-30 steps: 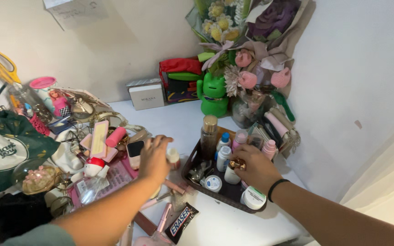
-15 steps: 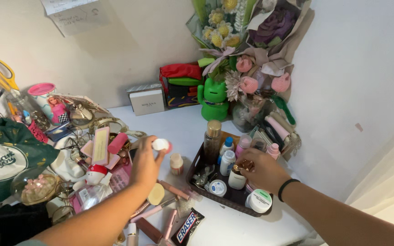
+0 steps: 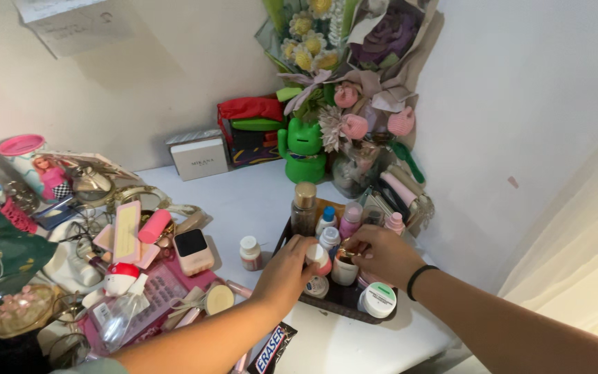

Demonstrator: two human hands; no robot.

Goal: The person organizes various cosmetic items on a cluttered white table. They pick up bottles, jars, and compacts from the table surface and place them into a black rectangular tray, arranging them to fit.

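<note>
My left hand [image 3: 284,270] is closed on a small pink bottle with a white cap [image 3: 318,256], holding it over the left part of a dark tray [image 3: 336,305]. My right hand [image 3: 383,253] rests inside the same tray, fingers pinched on the gold top of a short white bottle [image 3: 345,269]. The two hands almost touch. Upright in the tray behind them are a tall gold-capped bottle [image 3: 304,208], a blue-capped bottle [image 3: 325,219] and a pink bottle [image 3: 349,221]. A white jar with a green lid [image 3: 376,300] sits at the tray's near right corner.
A small white-capped bottle [image 3: 249,253] stands on the white table left of the tray. Cosmetics and a pink pile [image 3: 140,235] crowd the left. A green cat figure [image 3: 302,149], a white box [image 3: 198,156] and a flower bouquet [image 3: 354,62] line the back. A wall closes the right.
My left hand lifted the small white-capped bottle from the clutter on the left and carried it right, to the tray. My right hand stayed on the gold-topped bottle.
</note>
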